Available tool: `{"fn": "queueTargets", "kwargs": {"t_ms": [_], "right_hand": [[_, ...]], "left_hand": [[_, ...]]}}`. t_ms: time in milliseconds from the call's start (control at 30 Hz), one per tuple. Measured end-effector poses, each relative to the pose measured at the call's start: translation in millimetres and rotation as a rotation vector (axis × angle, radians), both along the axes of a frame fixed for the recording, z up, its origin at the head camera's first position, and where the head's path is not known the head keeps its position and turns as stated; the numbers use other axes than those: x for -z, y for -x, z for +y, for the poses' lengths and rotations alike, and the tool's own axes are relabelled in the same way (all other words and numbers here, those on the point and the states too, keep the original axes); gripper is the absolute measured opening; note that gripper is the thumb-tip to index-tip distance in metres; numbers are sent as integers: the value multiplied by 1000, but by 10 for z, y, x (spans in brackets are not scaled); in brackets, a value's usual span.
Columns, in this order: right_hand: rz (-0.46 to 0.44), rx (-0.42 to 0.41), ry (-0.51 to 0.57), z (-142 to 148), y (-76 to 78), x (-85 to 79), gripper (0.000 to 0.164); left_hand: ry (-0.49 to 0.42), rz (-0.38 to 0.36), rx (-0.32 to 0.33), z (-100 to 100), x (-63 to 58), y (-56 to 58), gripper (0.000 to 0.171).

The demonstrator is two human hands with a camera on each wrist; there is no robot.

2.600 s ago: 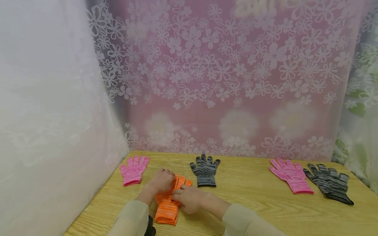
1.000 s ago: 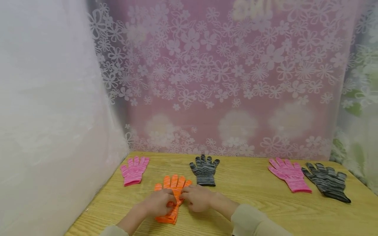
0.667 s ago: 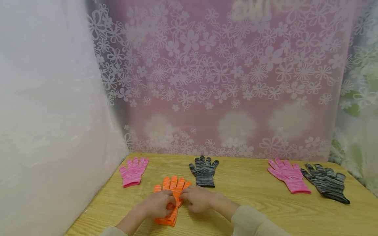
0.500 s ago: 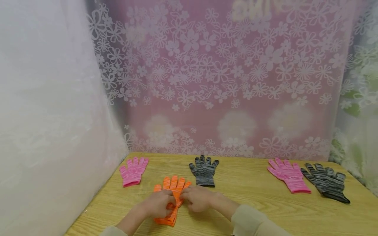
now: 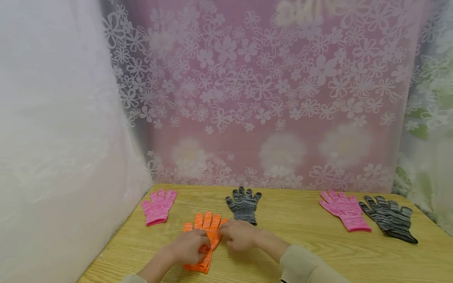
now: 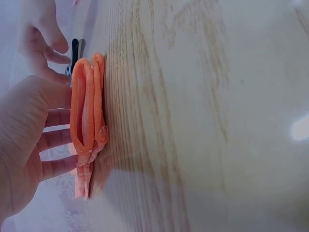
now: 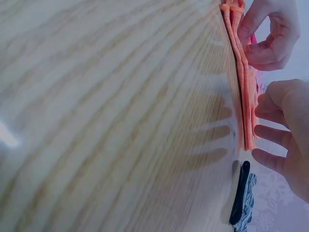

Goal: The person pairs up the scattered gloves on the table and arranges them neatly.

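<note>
Two orange knitted gloves [image 5: 212,235] lie stacked on the table, fingers pointing away and both cuffs [image 6: 82,106] showing in the left wrist view. My left hand [image 5: 189,245] rests on their palm area, thumb and fingers spread over the fabric. At the gloves' right edge, near the outermost finger, my right hand [image 5: 240,235] touches with its fingertips. The right wrist view shows that hand [image 7: 289,130] with fingers extended against the orange fabric. Just behind it lies a grey-and-black striped glove [image 5: 244,205], its cuff partly covered by the hand.
A pink glove [image 5: 159,207] lies at the far left of the wooden table [image 5: 290,251]. Another pink glove [image 5: 345,210] and a second grey-and-black glove [image 5: 389,218] lie touching at the right. Flower-patterned curtain [image 5: 276,98] closes off the back; white sheeting [image 5: 63,137] hangs at the left.
Since the earliest frame, my left hand has moved from the orange gloves' fingertips down to their palm, uncovering spread fingers. Lately my right hand has slid slightly forward along their right edge.
</note>
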State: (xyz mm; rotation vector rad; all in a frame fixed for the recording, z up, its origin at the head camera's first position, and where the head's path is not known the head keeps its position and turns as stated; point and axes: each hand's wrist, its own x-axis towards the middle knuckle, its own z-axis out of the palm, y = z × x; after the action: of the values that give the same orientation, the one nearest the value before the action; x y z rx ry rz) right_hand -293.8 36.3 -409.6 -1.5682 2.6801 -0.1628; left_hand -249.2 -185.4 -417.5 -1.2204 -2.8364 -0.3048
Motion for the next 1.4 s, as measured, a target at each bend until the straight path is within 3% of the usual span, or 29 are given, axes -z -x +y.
{"fn": "queueTargets", "kwargs": {"t_ms": [200,400,533,767,933,1233,1400], "right_hand": [[17,41,28,52,16,-27,35],[60,14,49,113,12,-37,33],[48,8,80,152,3,-32,31],[-34,106,110,253,21,-18,31],[-51,130,157,342,37,-45,31],[13,116,221,530,62,-114,27],[0,134,242,643,54,-188,26]], "left_hand": [[5,-7,-9,10,2,9,9],[22,-2,-18,25,15,12,9],[22,-17,-19,34,27,11,8],[21,-64,-38,41,44,10,7],[21,-70,-44,48,28,0,7],[19,-98,-43,41,-6,14,10],[22,-108,-39,42,-40,34,9]]}}
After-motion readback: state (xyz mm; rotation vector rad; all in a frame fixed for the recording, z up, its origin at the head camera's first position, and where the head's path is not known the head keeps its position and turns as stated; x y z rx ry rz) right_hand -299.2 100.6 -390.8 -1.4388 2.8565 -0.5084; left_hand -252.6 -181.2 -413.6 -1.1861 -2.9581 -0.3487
